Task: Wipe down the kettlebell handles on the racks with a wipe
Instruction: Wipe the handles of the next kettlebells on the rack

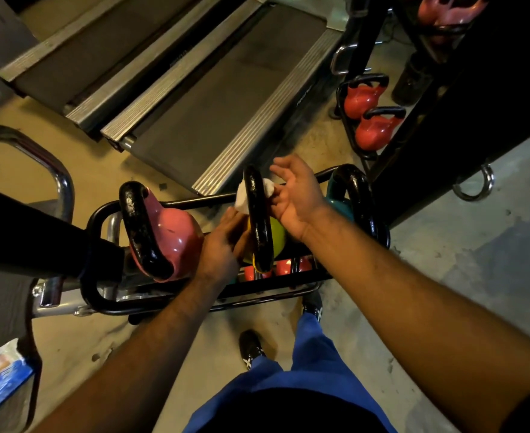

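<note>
A low rack (195, 303) of black tubular steel with rounded corners carried three kettlebells in a row, each with a thick, glossy black handle, chipped and uneven in its paint. The pink kettlebell (176, 235) sat at the left, its smooth rounded body tilted and its handle (138, 226) looped toward the camera; the yellow-green kettlebell (276, 237) stood in the middle, and a teal kettlebell (338, 195) at the right, close against a dark upright post. A soft white wipe (245, 198), crumpled, was wrapped over the upper part of the middle handle (259, 214), showing on both sides of the bar. The left hand (223, 248) reached in from the left of that handle; its fingers lay against the handle and the lower edge of the wipe, but whether its grip was closed round them could not be told, since the bar hid the fingertips. The right hand (298, 198) was on the other side, its grip pinching the right end of the wipe with the lower fingers curled while the upper fingers spread loosely open. Narrow gaps separated the three handles, leaving little room beside the middle one. Beyond the rack lay two treadmill decks (195, 98) with ribbed metal side rails, and a bare concrete floor (444, 245) opened to the right. Two red kettlebells (373, 120) rested on a second rack farther back.
</note>
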